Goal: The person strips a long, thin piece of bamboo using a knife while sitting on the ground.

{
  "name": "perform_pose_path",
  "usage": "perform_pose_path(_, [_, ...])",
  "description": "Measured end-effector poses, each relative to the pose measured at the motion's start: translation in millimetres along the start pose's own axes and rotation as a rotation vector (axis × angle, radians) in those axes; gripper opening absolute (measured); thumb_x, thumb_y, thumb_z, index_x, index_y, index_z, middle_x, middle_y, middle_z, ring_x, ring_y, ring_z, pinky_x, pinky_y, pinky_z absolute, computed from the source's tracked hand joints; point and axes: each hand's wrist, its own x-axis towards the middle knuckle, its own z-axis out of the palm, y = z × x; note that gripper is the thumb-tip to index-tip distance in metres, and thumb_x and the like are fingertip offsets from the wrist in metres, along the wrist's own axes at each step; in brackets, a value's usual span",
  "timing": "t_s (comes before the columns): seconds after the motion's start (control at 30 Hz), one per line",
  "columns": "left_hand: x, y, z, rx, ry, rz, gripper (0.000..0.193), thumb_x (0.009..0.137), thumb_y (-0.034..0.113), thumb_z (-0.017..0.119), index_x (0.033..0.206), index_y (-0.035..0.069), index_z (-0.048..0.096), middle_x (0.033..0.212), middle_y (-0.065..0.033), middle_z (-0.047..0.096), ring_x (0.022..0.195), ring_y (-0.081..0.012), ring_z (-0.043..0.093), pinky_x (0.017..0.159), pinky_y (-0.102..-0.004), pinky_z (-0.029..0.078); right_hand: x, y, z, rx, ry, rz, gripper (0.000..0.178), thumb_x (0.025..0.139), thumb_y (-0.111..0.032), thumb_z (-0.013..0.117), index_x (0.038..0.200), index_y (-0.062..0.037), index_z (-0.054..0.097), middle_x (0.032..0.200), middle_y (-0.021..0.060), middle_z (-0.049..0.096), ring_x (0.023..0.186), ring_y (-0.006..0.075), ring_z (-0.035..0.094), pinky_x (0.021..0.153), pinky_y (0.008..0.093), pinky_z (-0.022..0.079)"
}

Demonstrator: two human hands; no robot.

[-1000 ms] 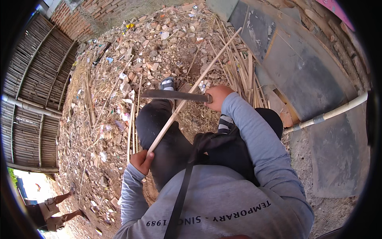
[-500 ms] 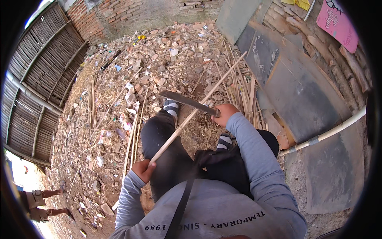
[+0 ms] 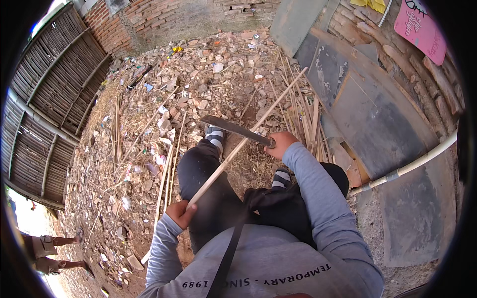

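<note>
My left hand (image 3: 182, 213) is closed round the near end of a long pale bamboo strip (image 3: 218, 170), which slants up and away to the right across my left knee. In my right hand (image 3: 281, 144) is the handle of a machete (image 3: 233, 127), its dark, broad blade pointing left. The blade lies across the strip around the middle of its length, in front of my knees. Where blade and strip cross, the blade covers part of the strip; whether its edge cuts into it I cannot tell.
Thin bamboo strips (image 3: 303, 111) lie in a pile at the right, and a few more (image 3: 169, 171) by my left leg. Rubble (image 3: 198, 74) covers the ground. Dark boards (image 3: 377, 119) lean at the right beside a pale pole (image 3: 407, 167). Another person's legs (image 3: 62, 253) show at the lower left.
Hardly anything differs. Both hands keep their hold, and the strip and machete stay crossed in nearly the same place, with a very slight shift of the view.
</note>
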Motion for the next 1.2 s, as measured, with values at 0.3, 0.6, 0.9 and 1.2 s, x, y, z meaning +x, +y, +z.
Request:
perform_pose_path(0.3, [0, 4, -1, -0.02, 0.006, 0.007, 0.045, 0.092, 0.04, 0.057, 0.071, 0.0, 0.056, 0.053, -0.0113, 0.048, 0.049, -0.0201, 0.047, 0.049, -0.0369, 0.038, 2, -1, 0, -0.008, -0.051, 0.01, 0.032, 0.076, -0.036, 0.07, 0.09, -0.0074, 0.067, 0.084, 0.017, 0.067, 0.083, 0.035, 0.065, 0.077, 0.0433, 0.051])
perform_pose_path(0.6, [0, 5, -1, -0.073, -0.02, -0.031, 0.044, 0.092, 0.039, 0.058, 0.072, 0.0, 0.058, 0.053, -0.0073, 0.049, 0.05, -0.0148, 0.047, 0.049, -0.0341, 0.038, 2, 2, 9, 0.029, -0.013, -0.019, 0.033, 0.073, -0.037, 0.074, 0.087, -0.0075, 0.067, 0.079, 0.0174, 0.066, 0.08, 0.0357, 0.064, 0.074, 0.0424, 0.051])
perform_pose_path(0.9, [0, 5, -1, -0.066, -0.03, -0.046, 0.044, 0.093, 0.039, 0.057, 0.073, 0.0, 0.059, 0.056, -0.0053, 0.051, 0.054, -0.0133, 0.048, 0.052, -0.0327, 0.039, 2, 0, 11, 0.044, -0.023, -0.001, 0.034, 0.073, -0.037, 0.074, 0.088, -0.0071, 0.068, 0.08, 0.0173, 0.066, 0.08, 0.0353, 0.065, 0.074, 0.0427, 0.051])
perform_pose_path(1.2, [0, 1, -1, -0.087, -0.048, -0.071, 0.042, 0.093, 0.037, 0.058, 0.074, 0.0, 0.06, 0.057, -0.0025, 0.051, 0.056, -0.0107, 0.047, 0.052, -0.0311, 0.039, 0, -6, 7, 0.063, -0.068, 0.015, 0.034, 0.076, -0.036, 0.071, 0.093, -0.0067, 0.068, 0.087, 0.0175, 0.068, 0.086, 0.0344, 0.065, 0.079, 0.0421, 0.051])
